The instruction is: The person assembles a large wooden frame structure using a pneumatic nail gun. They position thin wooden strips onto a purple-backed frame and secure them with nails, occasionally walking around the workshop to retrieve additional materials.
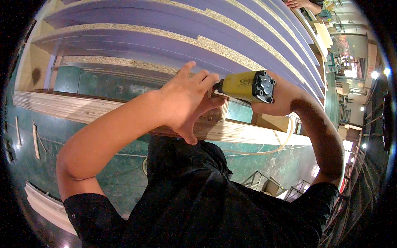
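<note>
My right hand [280, 97] is wrapped round a yellow air nail gun [240, 85] with a black end cap; its grip is mostly hidden behind the hand. The tool lies sideways, its dark nose toward my left hand. A pale air hose [285, 142] curves down below the right hand. My left hand [184, 101] is spread with thumb and fingers apart, over a layered wooden rail [74, 109] and beside a short wooden piece [213, 126]. Whether its fingertips press on the wood I cannot tell. Purple-faced particleboard strips [115, 43] stand in rows beyond both hands.
A wooden end board [31, 68] closes the frame at the left. Another person's hand [295, 4] rests at the far right end. Loose wood strips [36, 141] lie on the green floor [124, 165]. Stacked pale boards [49, 206] sit at the lower left.
</note>
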Demonstrator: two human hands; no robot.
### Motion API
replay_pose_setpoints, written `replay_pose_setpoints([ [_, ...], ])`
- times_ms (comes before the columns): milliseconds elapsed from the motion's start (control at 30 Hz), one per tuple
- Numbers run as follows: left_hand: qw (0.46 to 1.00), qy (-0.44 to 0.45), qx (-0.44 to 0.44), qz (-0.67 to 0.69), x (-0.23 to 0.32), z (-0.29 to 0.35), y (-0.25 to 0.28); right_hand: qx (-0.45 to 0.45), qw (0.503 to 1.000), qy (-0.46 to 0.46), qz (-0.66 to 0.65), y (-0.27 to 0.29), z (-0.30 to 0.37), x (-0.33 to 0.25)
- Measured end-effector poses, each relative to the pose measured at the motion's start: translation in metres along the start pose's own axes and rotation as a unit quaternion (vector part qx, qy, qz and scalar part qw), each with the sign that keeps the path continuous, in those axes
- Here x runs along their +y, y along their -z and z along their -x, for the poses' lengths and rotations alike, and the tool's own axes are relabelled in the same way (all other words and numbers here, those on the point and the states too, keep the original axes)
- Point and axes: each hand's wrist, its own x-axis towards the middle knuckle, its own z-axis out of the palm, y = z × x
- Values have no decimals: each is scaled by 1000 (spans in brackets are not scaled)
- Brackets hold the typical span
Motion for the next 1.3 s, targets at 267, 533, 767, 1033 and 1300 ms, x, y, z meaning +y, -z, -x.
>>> replay_pose_setpoints([
  [267, 1000, -1, 0, 0, -2, -1, -3, -54, 997, 42, -34, 3, -7, 1],
  [533, 1000, -10, 23, -18, 0, 0, 0, -34, 997, 58, -35, 1, 5, 13],
  [767, 999, -13, 47, -1, 2, 0, -2, 27, 998, 59, -16, -9, 15, 35],
  [1033, 1000, 10, -2, -1, 8, -8, 10, 12, 995, 13, -97, -4, 41, 56],
  [1300, 995, 73, -48, 53, 37, -116, 30, 148, 983, -28, -102, -2, 190, 246],
])
